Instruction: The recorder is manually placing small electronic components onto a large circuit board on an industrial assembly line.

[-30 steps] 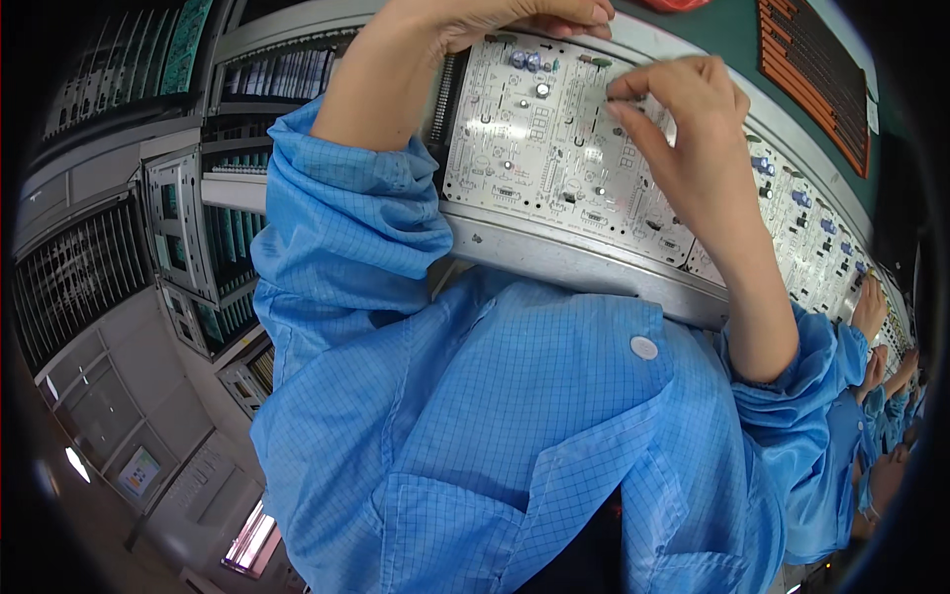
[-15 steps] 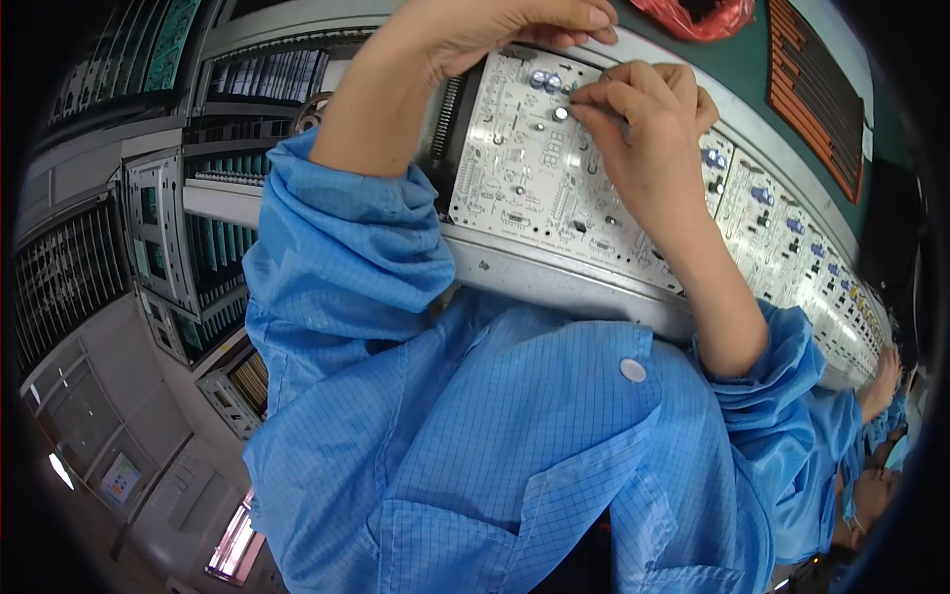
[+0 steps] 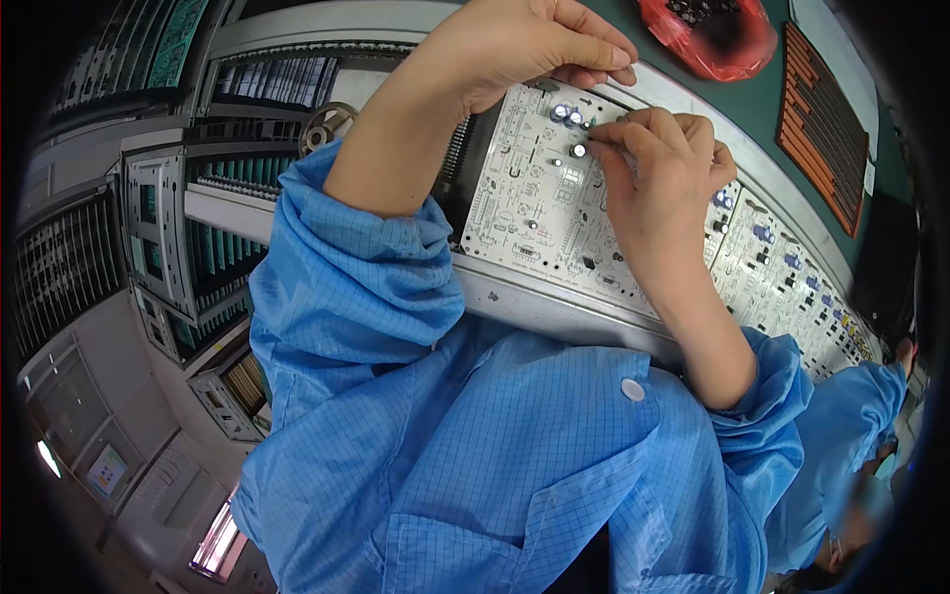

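Observation:
A white circuit board (image 3: 495,233) lies in front of me, with printed markings and several small parts standing on it. My right hand (image 3: 663,188) is over the board, its thumb and forefinger closed beside a black round capacitor (image 3: 579,150). Whatever sits between those fingertips is too small to make out. Blue-sided capacitors (image 3: 566,115) stand just beyond that spot. Past the board's far edge, my left hand (image 3: 554,49) hangs in a pinch, thumb against fingers. A tiny dark bit shows at its fingertips, but its kind cannot be told.
Further boards (image 3: 782,267) run along the metal rail (image 3: 554,297) to the right. A red plastic bag (image 3: 717,45) of dark small parts and an orange-brown slotted tray (image 3: 821,129) rest on the green surface. Racks (image 3: 223,247) stand left; a co-worker's blue sleeve (image 3: 841,426) is at right.
The whole view has shifted, so boards and hands appear lower and more of the red bag shows. My left fingers look closer together. My right fingertips stay at the same capacitors.

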The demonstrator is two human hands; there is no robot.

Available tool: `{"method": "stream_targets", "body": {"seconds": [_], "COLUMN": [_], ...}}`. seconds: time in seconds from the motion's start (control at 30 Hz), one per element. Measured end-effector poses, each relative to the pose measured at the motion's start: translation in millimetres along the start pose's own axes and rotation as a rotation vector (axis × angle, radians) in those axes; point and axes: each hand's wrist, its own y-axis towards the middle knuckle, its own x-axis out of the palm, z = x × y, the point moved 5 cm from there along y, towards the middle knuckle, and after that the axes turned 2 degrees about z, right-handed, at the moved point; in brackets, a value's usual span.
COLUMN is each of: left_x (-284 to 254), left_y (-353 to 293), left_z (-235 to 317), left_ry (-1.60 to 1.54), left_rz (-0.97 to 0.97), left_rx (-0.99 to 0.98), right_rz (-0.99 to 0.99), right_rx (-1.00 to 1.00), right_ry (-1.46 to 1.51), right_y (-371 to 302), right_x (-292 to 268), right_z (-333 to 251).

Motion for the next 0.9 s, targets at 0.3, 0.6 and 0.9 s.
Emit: {"method": "stream_targets", "body": {"seconds": [0.3, 0.6, 0.9], "left_x": [-1.8, -4.9, -3.9], "left_y": [-1.5, -1.2, -1.5], "left_z": [0.3, 1.9, 3.4], "left_ry": [-0.015, -0.048, -0.044], "left_rz": [0.072, 0.123, 0.124], "left_rx": [0.005, -0.023, -0.044], "right_rz": [-0.022, -0.046, -0.084], "right_rx": [-0.04, -0.02, -0.006], "right_ry": [0.004, 0.01, 0.008], "right_y": [3.2, 4.9, 5.8], "right_x": [-5.7, -4.6, -5.8], "right_z": [0.2, -1.7, 0.0]}}
